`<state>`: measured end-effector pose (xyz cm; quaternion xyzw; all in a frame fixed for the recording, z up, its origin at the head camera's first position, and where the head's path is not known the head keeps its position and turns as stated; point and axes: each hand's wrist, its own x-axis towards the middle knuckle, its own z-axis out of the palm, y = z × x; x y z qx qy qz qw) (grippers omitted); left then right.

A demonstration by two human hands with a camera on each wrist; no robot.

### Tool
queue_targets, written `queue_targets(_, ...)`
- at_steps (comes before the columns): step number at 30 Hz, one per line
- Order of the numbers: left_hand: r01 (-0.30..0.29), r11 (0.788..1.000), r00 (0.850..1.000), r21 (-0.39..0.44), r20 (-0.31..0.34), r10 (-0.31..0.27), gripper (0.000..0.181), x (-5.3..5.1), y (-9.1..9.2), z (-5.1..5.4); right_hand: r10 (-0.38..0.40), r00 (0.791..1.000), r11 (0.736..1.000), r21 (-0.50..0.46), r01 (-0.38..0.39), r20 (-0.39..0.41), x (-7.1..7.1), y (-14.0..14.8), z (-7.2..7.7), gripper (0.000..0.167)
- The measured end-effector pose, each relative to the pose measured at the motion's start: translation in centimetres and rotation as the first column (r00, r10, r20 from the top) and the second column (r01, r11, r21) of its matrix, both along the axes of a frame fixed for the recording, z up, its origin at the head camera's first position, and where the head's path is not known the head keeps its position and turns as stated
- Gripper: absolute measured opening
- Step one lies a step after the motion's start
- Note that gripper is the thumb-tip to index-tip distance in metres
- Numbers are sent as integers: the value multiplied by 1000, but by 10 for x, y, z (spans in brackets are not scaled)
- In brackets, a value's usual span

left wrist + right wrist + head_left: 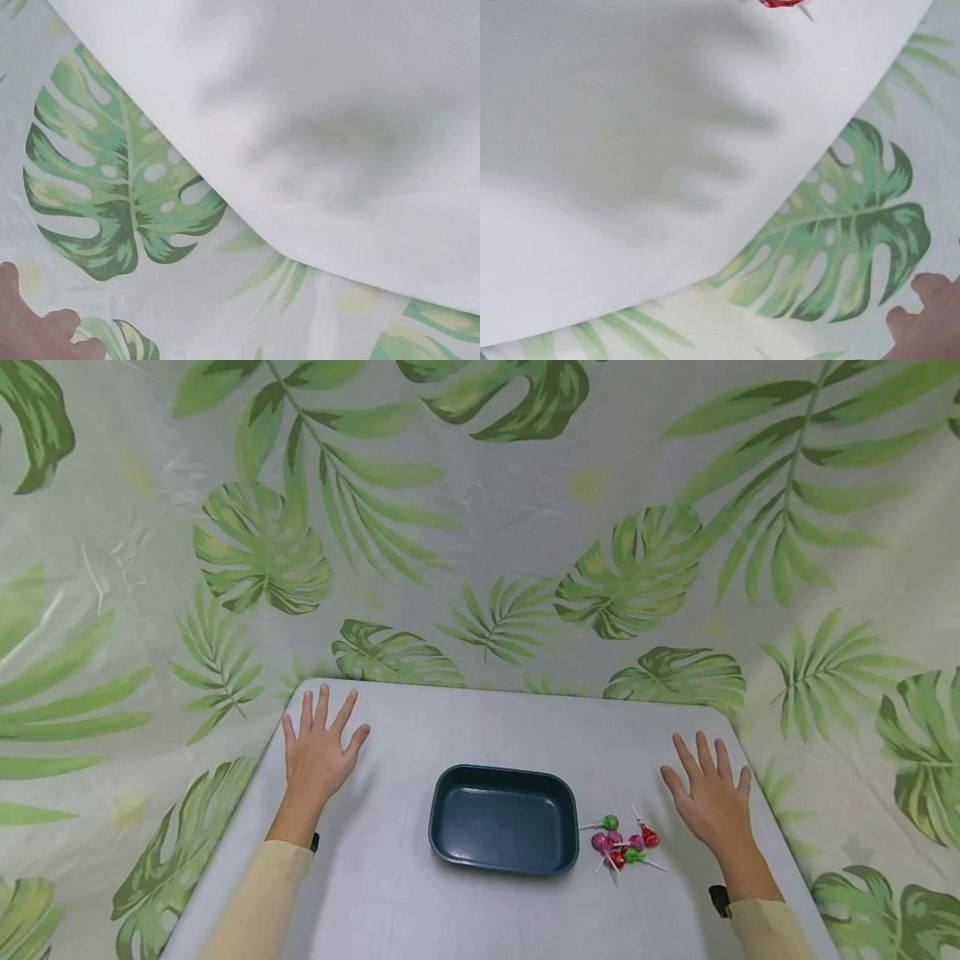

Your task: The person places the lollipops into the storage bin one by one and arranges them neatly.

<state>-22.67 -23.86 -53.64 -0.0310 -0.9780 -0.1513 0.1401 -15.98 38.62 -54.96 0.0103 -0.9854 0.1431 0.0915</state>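
Note:
My left hand (321, 758) hovers over the far left part of the table with its fingers spread and nothing in it. On the opposite side my right hand (712, 800) is also spread and holds nothing. It is nearest to a small pile of lollipops (602, 842) in red, pink and green wrappers with white sticks. Left of the pile, a dark blue rectangular tray (501, 828) lies between the hands with nothing in it. Only fingertips of the left hand (45, 326) and right hand (930, 322) show in the wrist views. One red lollipop (781, 3) is cut off at the right wrist view's top.
A white cloth covers the table (420, 727), which has rounded far corners. Behind and around it hangs a pale curtain (480, 527) printed with green leaves. Both hands cast soft shadows on the tabletop.

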Motion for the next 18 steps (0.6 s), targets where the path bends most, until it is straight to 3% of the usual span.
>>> queue_targets(10, -5, 1000, 1000, 14, 15, 5, 71, 2, 2, 0, 17, 1000, 1000, -4, -17, -9, 0, -6, 4, 70)
queue_targets(18, 8, 999, 1000, 40, 18, -9, 70, 7, 11, 0, 11, 999, 999, -36, -12, -39, 9, -15, 8, 69)
